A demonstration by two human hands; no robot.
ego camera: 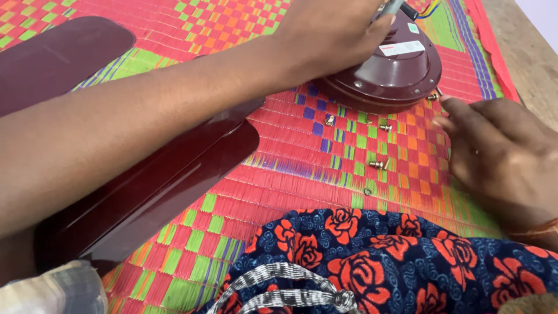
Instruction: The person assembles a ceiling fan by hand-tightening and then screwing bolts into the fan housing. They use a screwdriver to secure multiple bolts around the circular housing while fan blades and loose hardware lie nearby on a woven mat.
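Observation:
A dark maroon ceiling-fan motor housing (401, 72) lies on a woven mat (279, 168). My left hand (331, 29) reaches across and grips the metal rod at the housing's top. My right hand (500, 154) rests on the mat at the right, its fingertips touching a small brass screw (432, 96) by the housing's rim. Three more brass screws lie loose on the mat: one (329, 120), another (385, 127), and a third (379, 164). A small dark washer ring (367, 191) lies below them.
Two maroon fan blades lie at the left, one under my left forearm (174, 174) and one at the upper left (52, 58). Blue and yellow wires (429, 8) leave the housing's top. My floral-clothed lap (378, 261) fills the bottom. A wooden floor (526, 52) borders the mat at right.

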